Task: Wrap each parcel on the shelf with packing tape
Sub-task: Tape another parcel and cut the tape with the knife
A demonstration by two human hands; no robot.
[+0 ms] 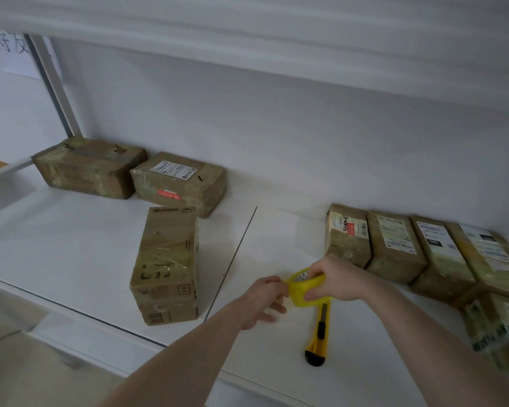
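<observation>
The person is standing at the white shelf (71,254) with both arms reaching out over it. The right hand (340,279) is grasping the yellow tape roll (301,290), fingers curling over its top and thumb underneath. The left hand (266,299) is meeting the roll from the other side, its fingertips pinching at the roll's edge; whether it is gripping a loose tape end I cannot tell, as the fingers are blurring. The roll is hanging between the two hands, just above the shelf.

Directly under the right hand, a yellow knife (319,333) is lying flat on the shelf, its black end pointing toward the person. To the left of the left hand, a tall box (165,265) marked SF EXPRESS is standing apart from it. Beyond that box, two parcels (130,171) are sitting side by side against the wall. Just past the right hand, a row of labelled parcels (409,248) is leaning together, the closest one nearly touching the knuckles.
</observation>
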